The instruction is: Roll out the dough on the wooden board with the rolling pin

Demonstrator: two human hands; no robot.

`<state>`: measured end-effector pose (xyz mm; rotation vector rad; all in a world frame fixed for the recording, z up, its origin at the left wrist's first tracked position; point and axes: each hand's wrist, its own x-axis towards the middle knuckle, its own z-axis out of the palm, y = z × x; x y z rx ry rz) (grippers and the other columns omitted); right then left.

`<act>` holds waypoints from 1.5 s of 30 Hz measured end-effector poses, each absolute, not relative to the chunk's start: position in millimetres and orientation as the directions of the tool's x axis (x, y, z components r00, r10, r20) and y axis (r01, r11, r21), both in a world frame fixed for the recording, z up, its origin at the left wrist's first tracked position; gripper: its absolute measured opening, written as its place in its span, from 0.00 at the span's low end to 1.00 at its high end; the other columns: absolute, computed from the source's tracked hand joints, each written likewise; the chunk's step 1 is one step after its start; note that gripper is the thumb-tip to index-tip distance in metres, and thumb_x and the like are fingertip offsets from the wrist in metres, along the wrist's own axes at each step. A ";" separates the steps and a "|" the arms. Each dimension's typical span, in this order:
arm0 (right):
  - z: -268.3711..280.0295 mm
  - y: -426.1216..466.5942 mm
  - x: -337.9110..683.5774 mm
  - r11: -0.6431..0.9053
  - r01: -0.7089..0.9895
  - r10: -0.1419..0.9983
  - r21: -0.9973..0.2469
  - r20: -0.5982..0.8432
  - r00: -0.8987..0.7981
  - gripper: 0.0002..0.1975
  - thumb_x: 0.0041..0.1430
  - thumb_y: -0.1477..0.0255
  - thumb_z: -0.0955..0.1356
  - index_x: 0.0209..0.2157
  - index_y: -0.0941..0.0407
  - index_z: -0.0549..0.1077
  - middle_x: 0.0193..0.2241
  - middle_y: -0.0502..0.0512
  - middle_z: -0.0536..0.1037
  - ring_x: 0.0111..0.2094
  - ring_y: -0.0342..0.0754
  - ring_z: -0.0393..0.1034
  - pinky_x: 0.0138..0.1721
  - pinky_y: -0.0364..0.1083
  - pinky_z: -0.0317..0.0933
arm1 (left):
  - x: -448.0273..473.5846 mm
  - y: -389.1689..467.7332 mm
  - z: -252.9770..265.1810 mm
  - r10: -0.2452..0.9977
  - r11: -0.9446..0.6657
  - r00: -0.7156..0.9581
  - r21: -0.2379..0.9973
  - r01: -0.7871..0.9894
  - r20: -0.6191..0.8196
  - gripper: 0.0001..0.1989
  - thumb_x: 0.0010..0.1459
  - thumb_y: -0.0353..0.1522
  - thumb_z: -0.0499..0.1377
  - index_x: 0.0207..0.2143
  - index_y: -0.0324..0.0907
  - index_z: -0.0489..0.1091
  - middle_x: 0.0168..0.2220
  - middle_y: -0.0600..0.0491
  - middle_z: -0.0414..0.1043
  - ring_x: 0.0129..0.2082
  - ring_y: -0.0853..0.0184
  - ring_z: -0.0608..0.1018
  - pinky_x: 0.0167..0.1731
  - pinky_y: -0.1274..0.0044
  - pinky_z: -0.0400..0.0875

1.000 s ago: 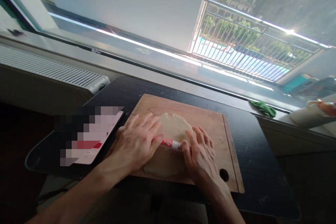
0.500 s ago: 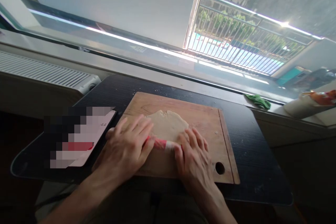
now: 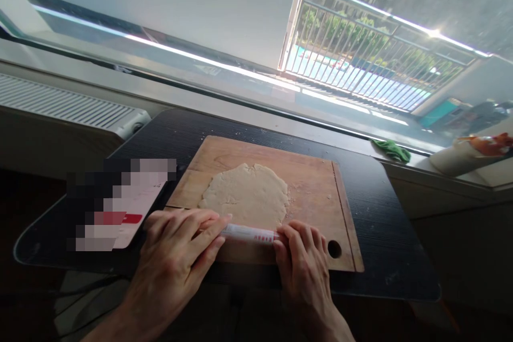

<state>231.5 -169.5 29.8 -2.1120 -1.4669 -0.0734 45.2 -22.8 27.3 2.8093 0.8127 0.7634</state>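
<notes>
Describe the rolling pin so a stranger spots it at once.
On the black table lies a wooden cutting board. Across its near part, under the left hand and right hand, runs the rolling pin. Its white wrapper with red print sets it apart from the plain dough just beyond.

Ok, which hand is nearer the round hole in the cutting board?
Right. The right hand is just left of the round hole, at the right end of the roller; the left hand is farther off, toward the roller's left end.
</notes>
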 end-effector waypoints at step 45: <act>26.8 -145.1 224.7 -0.188 0.941 0.819 -0.281 0.484 0.309 0.11 0.65 0.68 0.63 0.45 0.49 0.75 0.42 0.51 0.77 0.42 0.49 0.68 0.43 0.48 0.57 | 62.7 -28.7 27.5 0.509 -0.861 0.726 0.279 0.426 0.463 0.15 0.59 0.36 0.59 0.50 0.51 0.71 0.42 0.52 0.72 0.42 0.61 0.72 0.42 0.66 0.64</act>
